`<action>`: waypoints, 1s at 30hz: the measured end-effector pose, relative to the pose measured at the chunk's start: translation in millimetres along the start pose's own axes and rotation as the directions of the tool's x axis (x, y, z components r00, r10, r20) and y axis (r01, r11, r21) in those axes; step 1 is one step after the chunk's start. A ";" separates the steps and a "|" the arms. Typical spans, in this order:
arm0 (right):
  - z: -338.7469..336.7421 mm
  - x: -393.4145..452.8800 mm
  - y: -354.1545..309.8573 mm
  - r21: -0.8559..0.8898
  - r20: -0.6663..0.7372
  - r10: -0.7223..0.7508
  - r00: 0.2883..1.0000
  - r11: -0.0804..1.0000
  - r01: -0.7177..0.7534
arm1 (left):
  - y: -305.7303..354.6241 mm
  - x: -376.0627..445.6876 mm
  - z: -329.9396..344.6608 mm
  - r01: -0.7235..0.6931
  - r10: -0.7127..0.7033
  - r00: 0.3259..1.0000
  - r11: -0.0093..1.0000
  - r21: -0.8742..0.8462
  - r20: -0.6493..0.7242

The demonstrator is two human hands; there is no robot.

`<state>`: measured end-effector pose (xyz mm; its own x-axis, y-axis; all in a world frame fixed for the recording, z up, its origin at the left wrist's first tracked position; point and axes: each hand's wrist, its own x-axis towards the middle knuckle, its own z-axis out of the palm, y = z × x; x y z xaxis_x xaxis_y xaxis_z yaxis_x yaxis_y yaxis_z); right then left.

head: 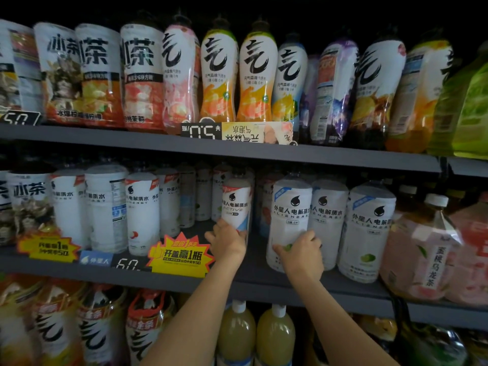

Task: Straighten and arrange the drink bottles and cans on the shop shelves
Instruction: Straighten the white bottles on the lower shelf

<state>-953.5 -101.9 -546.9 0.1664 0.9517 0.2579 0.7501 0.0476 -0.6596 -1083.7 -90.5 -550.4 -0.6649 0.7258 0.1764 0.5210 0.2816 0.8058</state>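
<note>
Left grip (227, 241) clasps small bottle (235, 204), right grip (301, 249) large bottle (289, 220); both upright

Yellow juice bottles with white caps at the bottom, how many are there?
2. One yellow bottle stands between the arms, the other right beside it; more may hide behind.

Dark grey metal shelves (343, 159) run in tiers across a dim shop, with yellow starburst promo tags (181, 256) clipped on
</note>
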 end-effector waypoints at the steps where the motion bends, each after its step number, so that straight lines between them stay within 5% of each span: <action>1: -1.2 3.5 -1.1 -0.014 0.035 0.002 0.999 1.000 -0.001 | 0.0 -0.4 -0.5 -0.002 0.002 1.000 1.000 -0.015 0.002; 4: -3.3 9.4 -2.7 -0.041 0.119 0.019 0.993 0.999 -0.014 | -2.9 2.8 0.6 -0.006 0.007 1.000 0.999 -0.050 0.002; 22: -1.1 15.4 3.7 -0.120 0.090 -0.041 0.995 0.991 0.052 | 1.8 3.5 12.9 -0.070 0.073 0.996 0.996 -0.058 0.053; 30: -2.9 -6.9 23.9 -0.029 -0.055 -0.013 0.998 1.000 0.011 | 2.5 4.1 12.2 -0.057 0.062 0.996 0.996 -0.071 0.064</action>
<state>-934.9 -108.2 -562.4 0.1918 0.9328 0.3051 0.7701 0.0497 -0.6360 -1078.6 -79.2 -554.5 -0.5962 0.7802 0.1893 0.5188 0.1944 0.8325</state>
